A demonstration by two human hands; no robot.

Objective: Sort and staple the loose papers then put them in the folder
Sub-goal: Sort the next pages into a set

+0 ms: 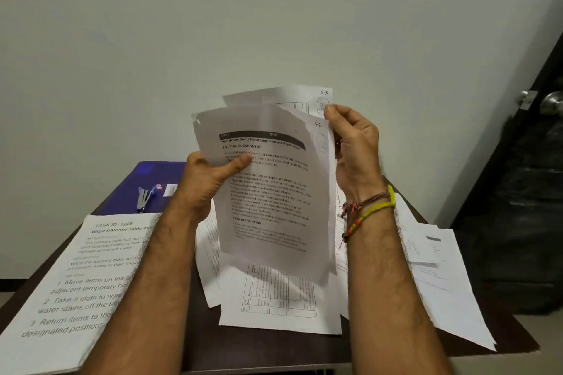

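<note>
I hold a few printed sheets upright above the dark table (pixel 268 350). My left hand (pixel 207 183) grips the front sheet (pixel 274 201), marked S-2, with the thumb pressed on its left side. My right hand (pixel 353 149) pinches the top right corner of the back sheet (pixel 292 97), marked S-3, which sticks up behind the front one. A blue folder (pixel 152 173) lies flat at the far left of the table. On it rests a small stapler (pixel 143 198). More loose papers (pixel 274 298) lie on the table under my hands.
A stapled sheet with large print (pixel 76 283) lies at the near left. Another spread of sheets (pixel 435 277) covers the right side and overhangs the table edge. A small white and red box (pixel 169 189) sits on the folder. A dark door (pixel 542 137) with a knob stands at right.
</note>
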